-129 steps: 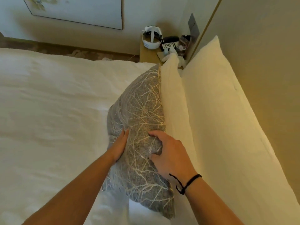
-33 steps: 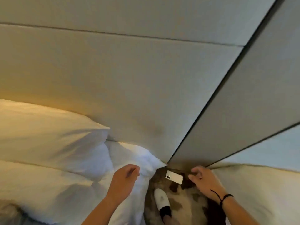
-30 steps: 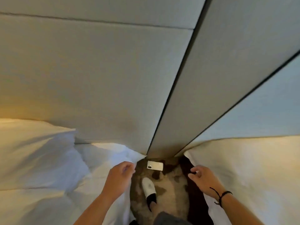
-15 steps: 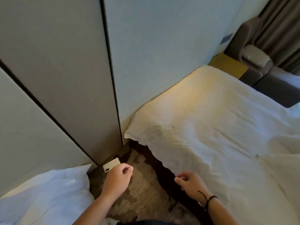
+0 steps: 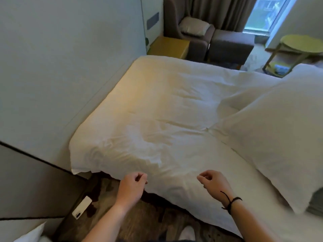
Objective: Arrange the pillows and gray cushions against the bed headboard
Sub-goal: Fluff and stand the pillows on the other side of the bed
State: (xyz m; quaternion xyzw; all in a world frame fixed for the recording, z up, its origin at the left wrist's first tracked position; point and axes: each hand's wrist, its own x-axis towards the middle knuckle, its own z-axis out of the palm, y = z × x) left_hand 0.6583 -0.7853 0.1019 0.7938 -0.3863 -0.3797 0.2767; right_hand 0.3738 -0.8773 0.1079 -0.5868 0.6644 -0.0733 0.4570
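Hovering over the near edge of the bed (image 5: 157, 119), the left hand (image 5: 131, 187) and right hand (image 5: 214, 184) hang loosely curled, holding nothing; a white pillow (image 5: 279, 133) lies toward its right edge.

large white pillow (image 5: 279, 137): right side cut off by frame edge | gray cushion (image 5: 317, 201): only a sliver shows under the pillow's lower corner, rest hidden | white slipper (image 5: 187, 233): cut by bottom edge | white bedding corner (image 5: 33, 234): cropped at lower left | round yellow-green side table (image 5: 302, 44): right rim cropped
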